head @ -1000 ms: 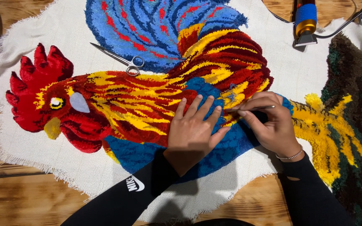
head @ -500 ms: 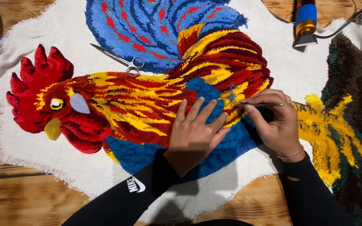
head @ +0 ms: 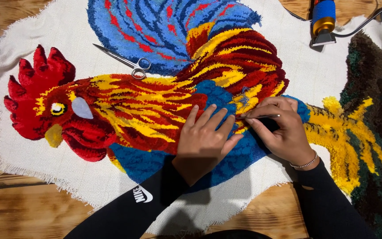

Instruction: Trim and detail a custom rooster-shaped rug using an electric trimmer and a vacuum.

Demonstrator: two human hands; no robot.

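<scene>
A tufted rooster rug [head: 164, 110] in red, yellow and blue lies on a white backing cloth [head: 315, 75]. My left hand [head: 206, 139] rests flat on the blue and red pile, fingers spread. My right hand [head: 284, 128] pinches a thin metal tool [head: 259, 117] like tweezers, its tip on the yellow pile by a small blue tuft [head: 244, 99]. Both arms wear black sleeves, and a thin bracelet [head: 303, 163] circles my right wrist.
Silver scissors [head: 127, 61] lie on the blue tail area. A blue and gold corded power tool [head: 322, 20] sits at the top right with its cable. The wooden floor [head: 23, 212] shows around the cloth's frayed edge.
My right hand has shifted slightly, and the thin tool now points left at the yellow pile near my left fingertips. My left hand stays pressed in place.
</scene>
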